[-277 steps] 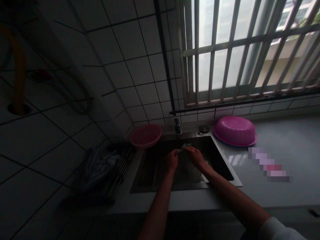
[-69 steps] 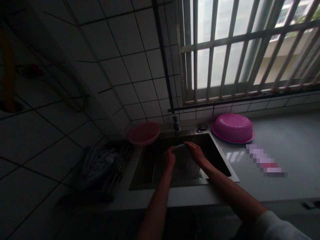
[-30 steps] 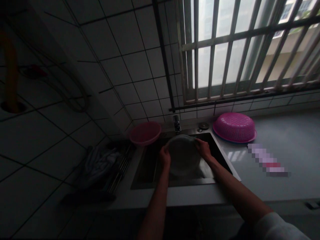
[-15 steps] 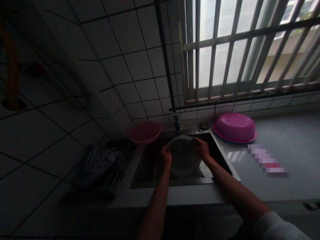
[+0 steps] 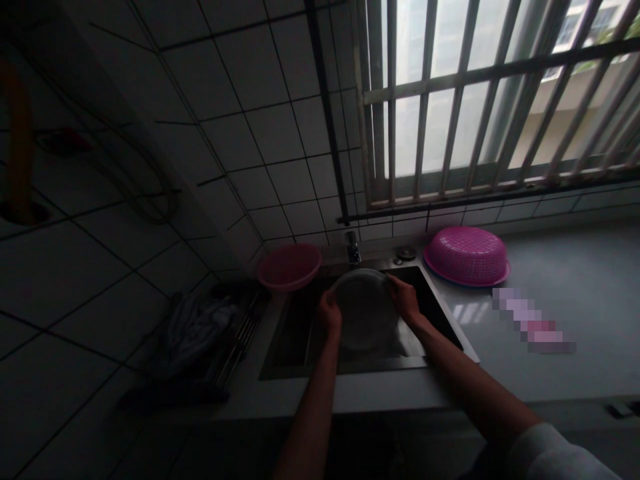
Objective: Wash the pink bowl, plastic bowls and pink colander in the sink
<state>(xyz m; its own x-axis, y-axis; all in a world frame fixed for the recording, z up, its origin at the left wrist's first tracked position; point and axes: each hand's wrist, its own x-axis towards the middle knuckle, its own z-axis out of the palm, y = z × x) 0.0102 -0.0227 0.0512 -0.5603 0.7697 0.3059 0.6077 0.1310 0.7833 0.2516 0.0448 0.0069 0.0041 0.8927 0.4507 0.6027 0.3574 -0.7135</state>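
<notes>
A round pale basin (image 5: pixel 364 310) is held tilted over the dark steel sink (image 5: pixel 295 333), its inside facing me. My left hand (image 5: pixel 329 312) grips its left rim and my right hand (image 5: pixel 404 299) grips its right rim, fingers curled over the edge. The faucet (image 5: pixel 353 250) stands just behind the basin at the back of the sink.
A pink bowl (image 5: pixel 289 266) sits at the sink's back left corner. An upturned pink basket (image 5: pixel 467 255) lies on the grey counter (image 5: pixel 560 280) to the right. A dish rack with cloth (image 5: pixel 200 330) is on the left. A barred window (image 5: pixel 490 100) rises behind.
Both hands were low in the sink handling something small; they have since lifted the pale basin by its rim and hold it tilted. In the last half second it barely moved.
</notes>
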